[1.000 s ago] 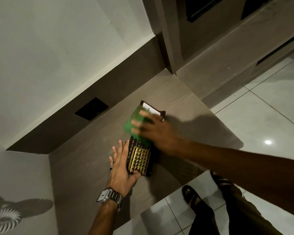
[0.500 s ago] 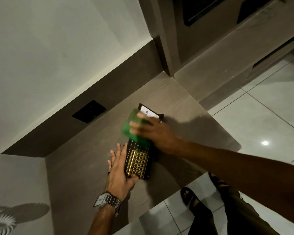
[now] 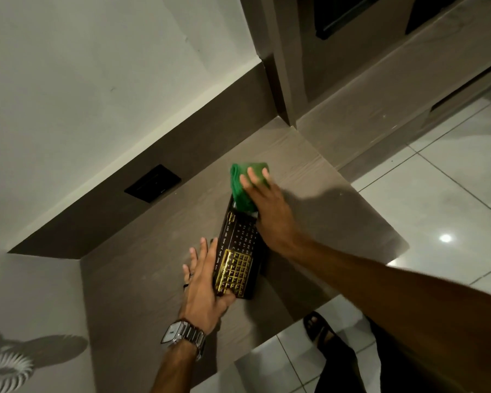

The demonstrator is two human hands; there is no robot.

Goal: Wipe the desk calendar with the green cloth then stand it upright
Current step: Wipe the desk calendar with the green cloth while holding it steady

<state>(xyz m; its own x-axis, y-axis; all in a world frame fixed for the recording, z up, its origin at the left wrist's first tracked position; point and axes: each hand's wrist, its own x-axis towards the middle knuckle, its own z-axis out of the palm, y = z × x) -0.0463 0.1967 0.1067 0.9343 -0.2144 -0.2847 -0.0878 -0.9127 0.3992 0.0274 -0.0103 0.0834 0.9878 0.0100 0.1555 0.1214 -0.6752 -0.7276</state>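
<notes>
The desk calendar [image 3: 237, 256], dark with gold print and a gold date grid, lies flat on the brown wooden desk [image 3: 142, 279]. My right hand [image 3: 270, 211] presses a folded green cloth [image 3: 243, 184] onto the calendar's far end, so that end is hidden. The cloth partly overhangs onto the desk beyond. My left hand [image 3: 207, 287], with a metal watch on the wrist, lies flat against the calendar's near left edge, thumb on its near corner, fingers spread.
A black wall socket [image 3: 152, 183] sits in the dark back panel behind the desk. A cabinet column [image 3: 281, 61] rises at the desk's far right corner. Tiled floor [image 3: 437, 199] and my sandalled foot [image 3: 318, 327] lie beyond the desk's right edge.
My right hand has slid the green cloth away from me along the calendar, from its middle to its far end, uncovering more of the dates. The left hand stays in place.
</notes>
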